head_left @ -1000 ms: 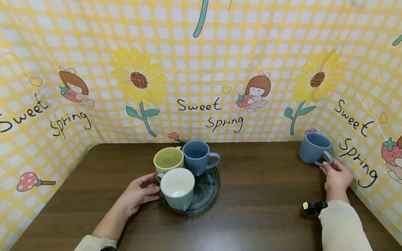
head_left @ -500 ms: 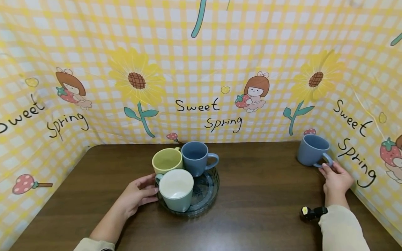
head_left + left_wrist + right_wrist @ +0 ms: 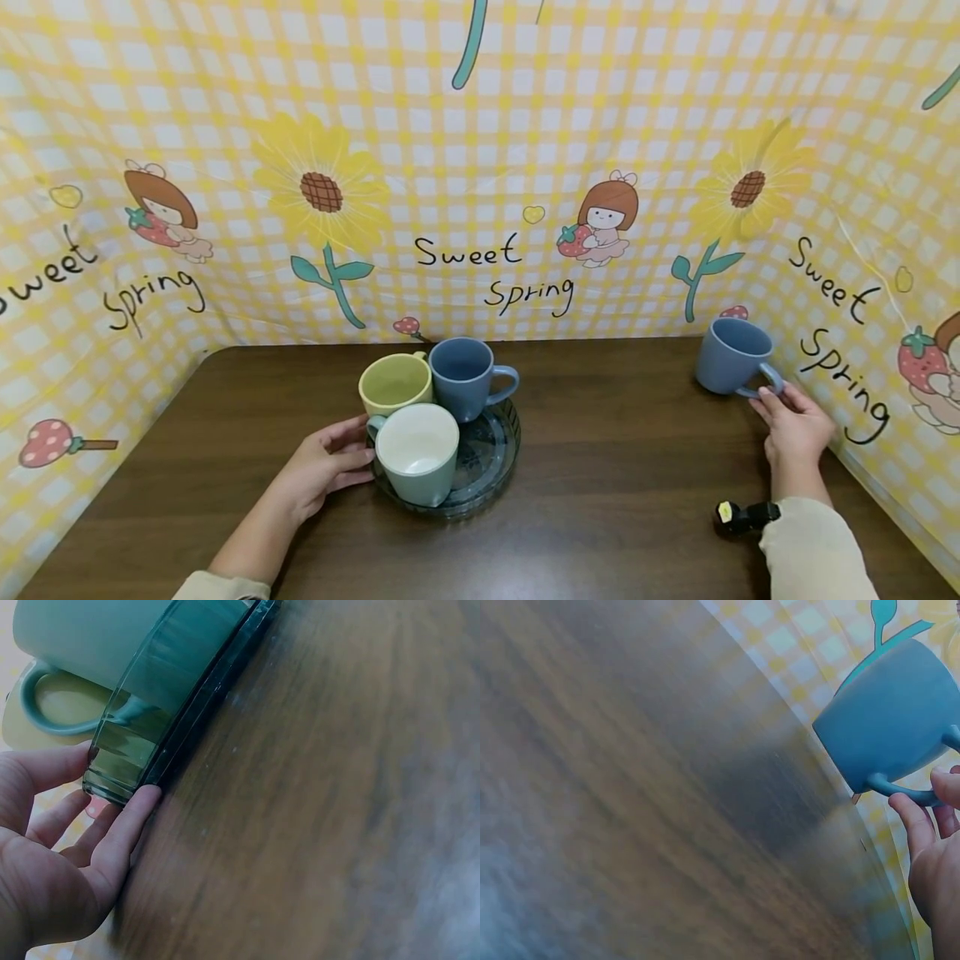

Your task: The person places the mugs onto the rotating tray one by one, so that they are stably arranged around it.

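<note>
My right hand (image 3: 798, 429) pinches the lower part of the handle of a blue mug (image 3: 731, 354) at the table's back right corner. In the right wrist view this mug (image 3: 892, 720) is close over the table, with a dark patch on the wood beneath it. My left hand (image 3: 318, 475) holds the left edge of a dark glass tray (image 3: 491, 475), one fingertip at the rim and another at the base, as the left wrist view shows. On that tray stand a pale green mug (image 3: 420, 467) with a white inside, a yellow-green mug (image 3: 393, 383) and a second blue mug (image 3: 461, 383).
The brown wooden table (image 3: 600, 467) is bordered at the back and sides by a yellow checked cloth (image 3: 480, 167) printed with sunflowers. A black strap device (image 3: 746, 517) sits at my right wrist, by the cream sleeve (image 3: 813, 550).
The blue mug in my right hand has shifted slightly left together with the hand. My left hand keeps its place at the tray, and the head view has turned a little to the right.
</note>
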Demonstrator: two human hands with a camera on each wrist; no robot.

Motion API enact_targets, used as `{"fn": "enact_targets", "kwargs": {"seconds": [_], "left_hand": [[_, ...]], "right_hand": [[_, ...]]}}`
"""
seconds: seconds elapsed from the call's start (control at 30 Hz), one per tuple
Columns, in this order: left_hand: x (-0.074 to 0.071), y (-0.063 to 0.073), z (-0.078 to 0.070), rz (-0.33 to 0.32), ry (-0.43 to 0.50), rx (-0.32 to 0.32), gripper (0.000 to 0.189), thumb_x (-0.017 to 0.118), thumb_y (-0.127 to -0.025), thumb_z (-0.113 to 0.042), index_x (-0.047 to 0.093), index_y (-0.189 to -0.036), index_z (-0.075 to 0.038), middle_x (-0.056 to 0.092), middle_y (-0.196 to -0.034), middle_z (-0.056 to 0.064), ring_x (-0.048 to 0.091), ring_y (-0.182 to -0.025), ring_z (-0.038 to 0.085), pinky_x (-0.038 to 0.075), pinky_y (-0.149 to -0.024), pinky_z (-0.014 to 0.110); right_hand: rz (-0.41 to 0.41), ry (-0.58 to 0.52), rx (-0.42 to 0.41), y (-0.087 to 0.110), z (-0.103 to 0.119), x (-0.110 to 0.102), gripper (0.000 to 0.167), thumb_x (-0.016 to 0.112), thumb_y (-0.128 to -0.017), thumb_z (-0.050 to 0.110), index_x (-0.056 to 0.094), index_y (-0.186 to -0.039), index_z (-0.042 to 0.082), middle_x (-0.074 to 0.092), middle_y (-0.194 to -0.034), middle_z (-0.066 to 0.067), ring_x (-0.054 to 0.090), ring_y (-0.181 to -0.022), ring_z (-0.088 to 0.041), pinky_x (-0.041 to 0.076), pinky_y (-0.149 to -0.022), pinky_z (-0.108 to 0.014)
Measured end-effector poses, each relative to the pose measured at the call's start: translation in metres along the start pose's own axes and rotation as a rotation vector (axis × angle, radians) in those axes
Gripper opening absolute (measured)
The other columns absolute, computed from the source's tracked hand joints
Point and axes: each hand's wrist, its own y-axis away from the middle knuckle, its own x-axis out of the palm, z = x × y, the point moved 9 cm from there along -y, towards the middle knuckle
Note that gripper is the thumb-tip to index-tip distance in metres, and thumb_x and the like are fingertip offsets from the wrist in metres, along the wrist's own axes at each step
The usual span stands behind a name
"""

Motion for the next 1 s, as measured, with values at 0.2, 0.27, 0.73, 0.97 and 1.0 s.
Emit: {"fn": "enact_targets", "kwargs": {"seconds": [0.2,0.27,0.73,0.97,1.0], "left_hand": [[0.000,0.000,0.001,-0.001,0.002,-0.002,0.074,0.067,-0.089,0.002,0.027,-0.150,0.005,0.034,-0.146,0.028,0.059,-0.102,0.013,0.057,-0.086,0.041],[0.000,0.000,0.001,-0.001,0.003,-0.004,0.073,0.067,-0.089,0.002,0.027,-0.150,0.005,0.033,-0.146,0.028,0.059,-0.102,0.013,0.057,-0.086,0.041],[0.000,0.001,0.000,-0.002,0.005,0.004,0.073,0.067,-0.088,0.002,0.027,-0.150,0.006,0.034,-0.145,0.028,0.060,-0.100,0.013,0.057,-0.085,0.042],[0.001,0.002,0.000,-0.005,0.010,0.019,0.073,0.066,-0.088,0.004,0.026,-0.150,0.007,0.032,-0.146,0.031,0.061,-0.099,0.013,0.057,-0.084,0.041],[0.002,0.003,0.000,-0.005,0.011,0.022,0.073,0.066,-0.088,0.004,0.026,-0.150,0.007,0.032,-0.146,0.031,0.061,-0.099,0.014,0.057,-0.084,0.041]], "right_hand": [[0.020,0.012,-0.002,0.004,-0.001,0.002,0.030,0.066,-0.075,-0.026,0.075,-0.082,0.002,0.067,-0.074,-0.007,0.067,-0.064,-0.013,0.058,-0.053,-0.028],[0.027,0.011,0.001,0.005,-0.002,0.002,0.031,0.064,-0.076,-0.027,0.075,-0.082,0.002,0.067,-0.074,-0.007,0.067,-0.063,-0.013,0.058,-0.053,-0.029],[0.042,-0.015,0.015,0.013,-0.004,0.007,0.031,0.066,-0.074,-0.027,0.076,-0.085,0.001,0.068,-0.078,-0.009,0.068,-0.065,-0.014,0.059,-0.055,-0.031],[0.047,-0.010,0.037,0.018,-0.004,0.008,0.029,0.070,-0.073,-0.025,0.076,-0.086,0.000,0.068,-0.078,-0.010,0.069,-0.066,-0.016,0.059,-0.056,-0.033],[0.050,-0.008,0.037,0.019,-0.004,0.009,0.029,0.070,-0.073,-0.024,0.076,-0.086,0.000,0.068,-0.078,-0.010,0.069,-0.066,-0.016,0.059,-0.057,-0.033]]}}
